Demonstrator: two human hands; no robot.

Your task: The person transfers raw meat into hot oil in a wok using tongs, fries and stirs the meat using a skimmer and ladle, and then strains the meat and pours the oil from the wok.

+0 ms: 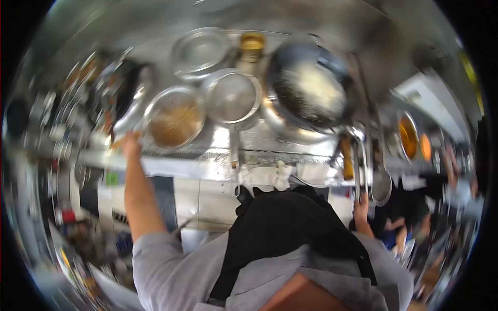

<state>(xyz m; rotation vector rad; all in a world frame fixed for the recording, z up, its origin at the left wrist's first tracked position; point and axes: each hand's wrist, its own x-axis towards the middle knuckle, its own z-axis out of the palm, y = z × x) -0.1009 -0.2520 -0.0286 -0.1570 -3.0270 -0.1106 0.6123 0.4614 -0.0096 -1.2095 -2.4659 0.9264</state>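
Stretched out to the left, my left hand (129, 145) is beside a metal bowl (174, 119) of brown liquid; its fingers are smeared by motion, and whether they hold anything is unclear. At the right, my right hand (361, 206) is closed round the handle ends of metal tongs (363, 168), which point up toward the stove. A dark wok (280, 98) with pale, foamy food (316, 88) in it sits left of the tongs' upper end. A round strainer (233, 97) lies between the bowl and the wok, its handle toward me.
A metal lid or plate (201, 51) and a gold tin (252, 42) stand at the back. White cloths (264, 175) lie at the front edge. A ladle (382, 186), a wooden handle (346, 155) and an orange-filled pot (408, 136) are right. Other people (415, 217) stand at far right.
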